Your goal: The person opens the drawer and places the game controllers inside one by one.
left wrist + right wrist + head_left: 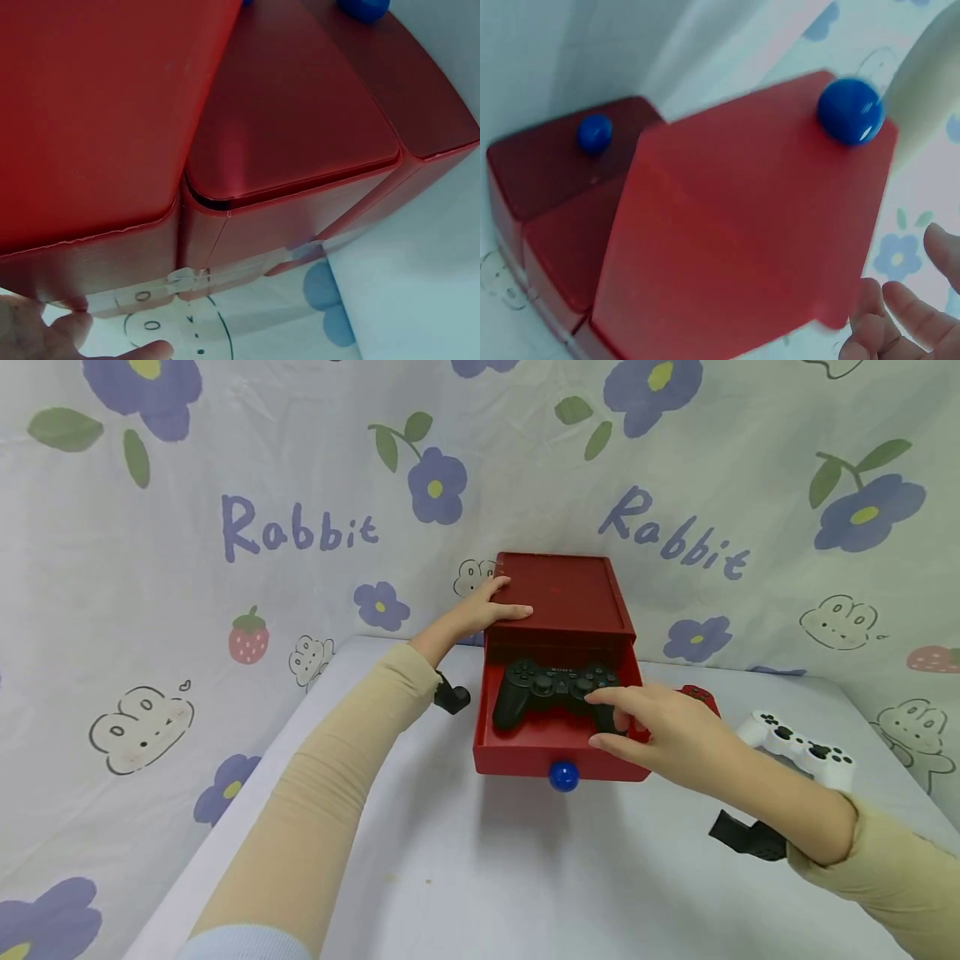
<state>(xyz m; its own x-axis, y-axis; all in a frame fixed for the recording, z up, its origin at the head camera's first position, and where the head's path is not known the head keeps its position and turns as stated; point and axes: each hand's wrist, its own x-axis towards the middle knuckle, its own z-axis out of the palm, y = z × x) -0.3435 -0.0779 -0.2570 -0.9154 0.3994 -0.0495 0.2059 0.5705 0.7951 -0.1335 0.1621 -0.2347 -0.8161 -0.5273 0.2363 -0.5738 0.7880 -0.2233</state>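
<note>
Black controller [555, 683] | in red drawer [517, 760] | right end partly behind right fingers [626, 697]

Black game controller [557, 685], lying inside open red drawer [517, 761]

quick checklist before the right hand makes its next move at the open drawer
1. Red drawer pulled open: ok, its inside shows.
2. Black controller inside it: ok, lying on the drawer floor.
3. Left hand on the cabinet: ok, resting on top near the left edge.
4. Right hand clear of the drawer: not ok, it reaches over the right side.
5. Right hand touching the controller: cannot tell; they overlap in the head view.
6. Blue knob unobstructed: ok.
</note>
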